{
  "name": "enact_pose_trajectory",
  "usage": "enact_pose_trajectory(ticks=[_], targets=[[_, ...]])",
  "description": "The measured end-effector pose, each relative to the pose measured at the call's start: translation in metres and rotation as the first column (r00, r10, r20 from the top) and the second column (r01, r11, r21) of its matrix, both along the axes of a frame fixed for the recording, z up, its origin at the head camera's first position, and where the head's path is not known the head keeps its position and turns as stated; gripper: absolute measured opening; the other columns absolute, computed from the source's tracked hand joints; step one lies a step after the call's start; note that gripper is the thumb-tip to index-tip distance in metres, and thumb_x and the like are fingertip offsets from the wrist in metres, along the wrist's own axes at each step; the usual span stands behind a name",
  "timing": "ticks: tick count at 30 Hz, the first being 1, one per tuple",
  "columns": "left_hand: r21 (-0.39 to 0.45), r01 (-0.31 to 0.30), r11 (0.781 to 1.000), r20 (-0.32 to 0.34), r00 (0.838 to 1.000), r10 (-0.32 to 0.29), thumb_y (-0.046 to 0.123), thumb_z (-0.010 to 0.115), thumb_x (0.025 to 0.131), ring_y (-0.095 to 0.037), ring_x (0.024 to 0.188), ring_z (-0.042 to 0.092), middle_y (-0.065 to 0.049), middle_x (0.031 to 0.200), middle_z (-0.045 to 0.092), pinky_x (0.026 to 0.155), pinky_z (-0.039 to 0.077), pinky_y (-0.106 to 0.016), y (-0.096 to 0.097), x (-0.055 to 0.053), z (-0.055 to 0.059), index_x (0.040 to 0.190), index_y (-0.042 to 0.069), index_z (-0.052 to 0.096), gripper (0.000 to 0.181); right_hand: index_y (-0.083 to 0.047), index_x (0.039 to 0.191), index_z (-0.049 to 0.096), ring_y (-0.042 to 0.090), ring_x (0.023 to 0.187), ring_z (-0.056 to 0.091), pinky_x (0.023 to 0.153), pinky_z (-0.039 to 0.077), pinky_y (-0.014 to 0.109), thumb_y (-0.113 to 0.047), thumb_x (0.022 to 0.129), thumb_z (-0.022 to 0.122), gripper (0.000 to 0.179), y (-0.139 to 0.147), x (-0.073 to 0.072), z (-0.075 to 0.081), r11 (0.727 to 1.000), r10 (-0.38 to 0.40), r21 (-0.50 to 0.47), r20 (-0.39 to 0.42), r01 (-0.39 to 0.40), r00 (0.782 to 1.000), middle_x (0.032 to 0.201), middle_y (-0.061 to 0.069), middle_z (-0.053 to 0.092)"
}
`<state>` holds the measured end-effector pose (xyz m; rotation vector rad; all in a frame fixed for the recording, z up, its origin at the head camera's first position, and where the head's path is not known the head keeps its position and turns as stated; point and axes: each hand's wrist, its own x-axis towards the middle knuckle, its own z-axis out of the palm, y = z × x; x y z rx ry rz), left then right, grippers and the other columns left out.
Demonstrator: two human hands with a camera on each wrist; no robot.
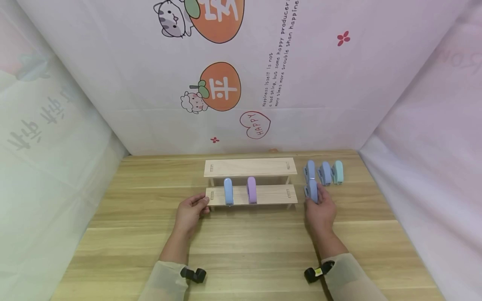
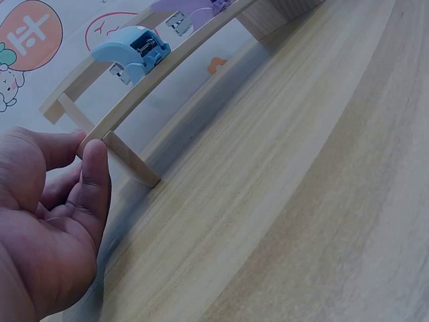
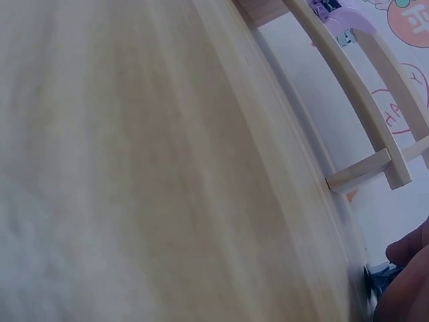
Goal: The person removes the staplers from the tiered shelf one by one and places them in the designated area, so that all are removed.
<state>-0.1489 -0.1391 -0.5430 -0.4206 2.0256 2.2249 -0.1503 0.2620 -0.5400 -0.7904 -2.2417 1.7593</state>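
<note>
At the left end of the lower board of a two-tier wooden rack [image 1: 269, 194], my left hand [image 1: 191, 211] pinches the board's corner between thumb and finger. A light blue stapler [image 1: 228, 192] and a purple stapler [image 1: 252, 190] stand upright on that board. Right of the rack, my right hand [image 1: 321, 209] grips a blue stapler [image 1: 311, 190] between thumb and fingers. Just behind it stands another blue stapler [image 1: 310, 169]. In the right wrist view only the edge of my right hand [image 3: 409, 285] shows, with part of the held stapler [image 3: 381, 278] low at the right.
Another blue stapler [image 1: 324, 173] and a mint green stapler [image 1: 337, 172] stand on the wooden table [image 1: 248, 251] to the right. The rack's upper board [image 1: 250, 168] lies behind the lower one. Printed white cloth [image 1: 308, 125] hangs behind the table and along both sides.
</note>
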Motion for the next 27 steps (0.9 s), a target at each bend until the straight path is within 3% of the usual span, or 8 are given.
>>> enact_pose_trajectory(ticks=[11, 27], targets=[[-0.005, 0.009, 1.000, -0.006, 1.000, -0.009, 0.018, 0.074, 0.099, -0.024, 0.089, 0.070, -0.017, 0.117, 0.069, 0.081, 0.065, -0.030, -0.0002, 0.0018, 0.0019, 0.132, 0.001, 0.066, 0.038, -0.017, 0.159, 0.041, 0.025, 0.149, 0.037, 0.124, 0.034, 0.042, -0.003, 0.096, 0.066, 0.069, 0.0022, -0.0017, -0.0029, 0.999, 0.008, 0.031, -0.004, -0.008, 1.000, 0.161, 0.011, 0.039], [-0.006, 0.006, 1.000, -0.007, 1.000, -0.006, 0.016, 0.074, 0.099, -0.022, 0.086, 0.071, -0.017, 0.115, 0.069, 0.080, 0.065, -0.030, -0.0005, 0.0013, 0.0010, 0.131, 0.000, 0.066, 0.036, -0.016, 0.159, 0.039, 0.023, 0.151, 0.035, 0.124, 0.033, 0.040, 0.000, 0.093, 0.066, 0.074, 0.0038, -0.0037, -0.0034, 1.000, 0.014, -0.008, -0.005, -0.014, 1.000, 0.163, 0.009, 0.037]])
